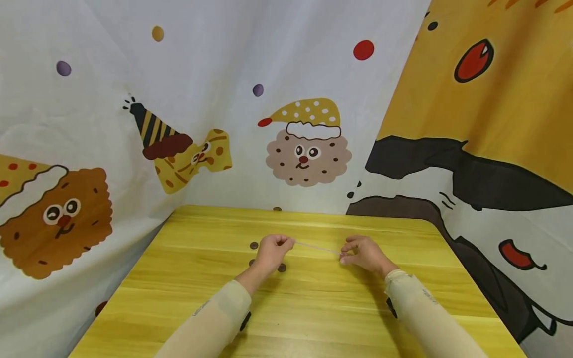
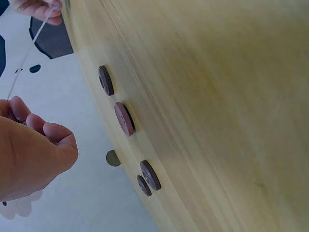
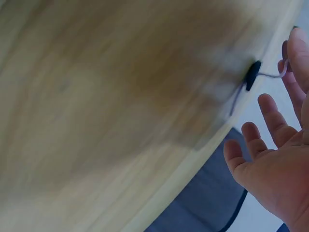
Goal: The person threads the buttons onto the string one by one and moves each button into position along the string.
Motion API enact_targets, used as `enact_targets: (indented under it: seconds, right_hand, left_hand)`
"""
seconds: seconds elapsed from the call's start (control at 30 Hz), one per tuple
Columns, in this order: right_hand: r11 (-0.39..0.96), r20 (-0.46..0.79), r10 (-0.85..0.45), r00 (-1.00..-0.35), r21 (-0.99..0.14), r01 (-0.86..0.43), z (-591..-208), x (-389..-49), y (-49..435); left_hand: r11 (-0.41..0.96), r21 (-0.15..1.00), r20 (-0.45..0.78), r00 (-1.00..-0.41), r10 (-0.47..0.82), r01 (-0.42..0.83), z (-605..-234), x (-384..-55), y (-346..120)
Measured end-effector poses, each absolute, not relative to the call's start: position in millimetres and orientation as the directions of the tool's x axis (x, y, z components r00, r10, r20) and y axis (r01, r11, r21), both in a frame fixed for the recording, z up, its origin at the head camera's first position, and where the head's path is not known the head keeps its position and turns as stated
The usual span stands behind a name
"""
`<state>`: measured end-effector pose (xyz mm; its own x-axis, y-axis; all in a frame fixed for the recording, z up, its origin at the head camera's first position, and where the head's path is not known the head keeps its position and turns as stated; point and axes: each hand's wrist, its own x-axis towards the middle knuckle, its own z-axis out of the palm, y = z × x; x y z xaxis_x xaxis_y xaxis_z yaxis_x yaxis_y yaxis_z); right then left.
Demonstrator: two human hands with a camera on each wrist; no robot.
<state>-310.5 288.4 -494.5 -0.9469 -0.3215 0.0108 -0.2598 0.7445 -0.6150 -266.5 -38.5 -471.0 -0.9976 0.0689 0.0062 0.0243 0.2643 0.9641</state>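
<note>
A thin pale string stretches between my two hands above the table. My left hand pinches one end between thumb and forefinger. The other end is at the thumb and fingertips of my right hand. In the right wrist view, a dark button sits on the string, close to the spread fingers of that hand; the string passes out on both sides of it. Several brown buttons lie on the table by my left hand, among them a reddish-brown button and a dark brown button.
The yellow wood-grain table ends at a rounded back edge. Behind it and at both sides hangs a white curtain printed with cartoon biscuits and dots. An orange cartoon print covers the right side.
</note>
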Motion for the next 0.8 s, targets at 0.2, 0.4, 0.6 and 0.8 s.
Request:
enact_targets:
  seconds: [0.2, 0.4, 0.6, 0.8]
  right_hand:
    - [0.809, 0.042, -0.336, -0.941, -0.498, -0.311, -497, -311, 300]
    - [0.833, 0.045, -0.317, -0.948, -0.464, -0.3, -497, -308, 309]
    - [0.829, 0.04, -0.312, -0.949, -0.476, -0.292, -497, -305, 316]
    - [0.823, 0.017, -0.32, -0.947, -0.49, -0.287, -501, -305, 320]
  left_hand:
    - [0.263, 0.965, 0.0, -0.998, 0.069, 0.018, -470, -265, -41]
    - [0.271, 0.962, 0.003, -0.999, 0.054, 0.018, -470, -265, -44]
    - [0.27, 0.963, -0.002, -0.999, 0.052, 0.012, -472, -265, -47]
    - [0.306, 0.951, 0.015, -0.998, 0.054, 0.031, -476, -265, -48]
